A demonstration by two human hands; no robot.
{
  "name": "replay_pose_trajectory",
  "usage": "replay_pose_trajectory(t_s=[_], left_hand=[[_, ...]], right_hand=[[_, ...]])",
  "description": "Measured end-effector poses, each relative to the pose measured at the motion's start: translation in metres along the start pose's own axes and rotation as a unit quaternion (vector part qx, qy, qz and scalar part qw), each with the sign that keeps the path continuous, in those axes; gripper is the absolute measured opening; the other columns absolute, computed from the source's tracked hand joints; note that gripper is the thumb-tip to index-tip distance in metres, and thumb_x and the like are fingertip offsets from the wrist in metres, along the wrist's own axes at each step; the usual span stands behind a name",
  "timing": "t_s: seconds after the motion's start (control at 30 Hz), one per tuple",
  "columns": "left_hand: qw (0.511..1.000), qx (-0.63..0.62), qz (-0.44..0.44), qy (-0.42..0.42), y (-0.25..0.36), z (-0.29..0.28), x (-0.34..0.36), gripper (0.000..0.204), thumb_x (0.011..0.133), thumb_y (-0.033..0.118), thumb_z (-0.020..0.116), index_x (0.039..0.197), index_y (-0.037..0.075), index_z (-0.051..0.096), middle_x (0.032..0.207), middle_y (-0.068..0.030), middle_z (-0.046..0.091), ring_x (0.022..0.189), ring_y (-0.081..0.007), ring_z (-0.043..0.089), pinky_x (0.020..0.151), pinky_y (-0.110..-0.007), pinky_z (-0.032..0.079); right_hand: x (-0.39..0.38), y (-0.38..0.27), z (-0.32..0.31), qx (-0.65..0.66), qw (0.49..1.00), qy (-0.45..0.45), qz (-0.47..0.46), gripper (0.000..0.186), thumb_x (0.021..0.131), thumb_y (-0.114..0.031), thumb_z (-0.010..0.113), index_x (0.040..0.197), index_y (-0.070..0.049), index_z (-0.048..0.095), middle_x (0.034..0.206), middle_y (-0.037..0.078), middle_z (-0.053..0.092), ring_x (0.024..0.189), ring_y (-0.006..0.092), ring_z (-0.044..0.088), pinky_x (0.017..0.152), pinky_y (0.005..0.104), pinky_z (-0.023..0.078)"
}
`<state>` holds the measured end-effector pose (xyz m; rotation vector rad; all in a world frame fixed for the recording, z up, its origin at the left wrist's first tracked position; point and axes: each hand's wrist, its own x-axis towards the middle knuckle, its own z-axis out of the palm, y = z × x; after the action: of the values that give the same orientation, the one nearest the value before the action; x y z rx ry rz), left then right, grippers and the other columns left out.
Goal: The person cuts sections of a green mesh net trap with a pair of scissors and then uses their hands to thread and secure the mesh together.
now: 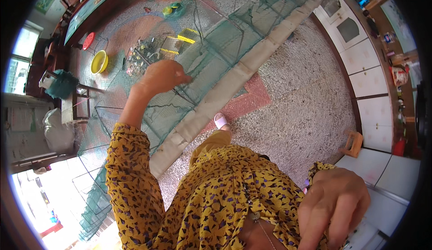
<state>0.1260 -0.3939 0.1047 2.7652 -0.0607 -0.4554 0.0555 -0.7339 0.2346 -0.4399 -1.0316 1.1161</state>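
Note:
A long green mesh net point(216, 52) with thin dark frame rods stretches diagonally across the speckled floor. My left hand point(164, 75) is over its middle, with fingers curled in and closed. A dark rod shows on either side of this hand; whether my fingers grip it is hidden. At the lower right, my right hand point(335, 205) hangs beside my body, holding nothing visible. Its fingers are loosely extended, apart and slightly blurred. Beyond the left hand lie a heap of small mixed items point(139, 59) and a yellow-edged box point(186, 36).
A long beige strip point(234, 75) runs along the net's near side. Left of it are a yellow basin point(99, 62), a red round lid point(89, 40) and a stool point(83, 101). White cabinets point(366, 83) line the right, near a small wooden stool point(352, 143). My slippered foot point(220, 121) stands beside the strip.

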Motion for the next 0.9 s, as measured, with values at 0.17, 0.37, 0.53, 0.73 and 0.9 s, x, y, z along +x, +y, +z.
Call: replay_pose_trajectory(t_s=[0.17,0.37,0.53,0.73,0.9], left_hand=[[0.999,0.024,0.029,0.022,-0.007,0.013,0.006,0.03,0.083,0.038,0.063,0.094,0.011,0.069,0.082,-0.0093,0.068,0.081,-0.0286,0.065,0.07,-0.041,0.05],[0.993,-0.024,0.051,0.104,-0.009,0.024,0.005,0.018,0.082,0.022,0.058,0.09,0.009,0.065,0.079,-0.0089,0.065,0.078,-0.0314,0.063,0.069,-0.041,0.049],[0.973,-0.099,0.012,0.209,-0.007,0.032,0.006,0.012,0.08,0.015,0.054,0.083,0.006,0.062,0.08,-0.0117,0.062,0.077,-0.0347,0.06,0.066,-0.043,0.048],[0.964,-0.135,0.001,0.228,-0.008,0.034,0.003,0.012,0.08,0.015,0.053,0.081,0.005,0.061,0.081,-0.0123,0.061,0.077,-0.0354,0.06,0.065,-0.044,0.047],[0.964,-0.133,-0.031,0.229,-0.007,0.034,0.003,0.012,0.079,0.015,0.053,0.08,0.005,0.06,0.082,-0.0124,0.061,0.076,-0.0353,0.059,0.065,-0.044,0.047]], right_hand=[[0.033,0.015,-0.055,-0.33,0.903,0.25,0.111,0.021,0.084,-0.005,0.054,0.105,-0.002,0.053,0.112,0.017,0.058,0.092,0.0225,0.059,0.076,0.0319,0.047],[0.06,0.056,-0.148,-0.663,0.727,0.151,0.1,0.038,0.077,0.003,0.051,0.114,-0.001,0.051,0.111,0.014,0.058,0.1,0.0301,0.058,0.085,0.0381,0.047],[0.07,0.086,-0.194,-0.769,0.634,0.037,0.075,0.043,0.069,0.002,0.054,0.112,0.003,0.051,0.108,0.016,0.055,0.102,0.0339,0.052,0.091,0.0416,0.042],[0.076,0.093,-0.219,-0.801,0.569,-0.026,0.184,0.032,0.072,-0.018,0.069,0.098,-0.003,0.059,0.096,0.01,0.054,0.096,0.0271,0.052,0.082,0.0382,0.042],[0.08,0.095,-0.239,-0.804,0.546,-0.044,0.229,0.02,0.073,-0.021,0.07,0.084,-0.006,0.062,0.09,0.008,0.055,0.094,0.027,0.052,0.078,0.039,0.042]])
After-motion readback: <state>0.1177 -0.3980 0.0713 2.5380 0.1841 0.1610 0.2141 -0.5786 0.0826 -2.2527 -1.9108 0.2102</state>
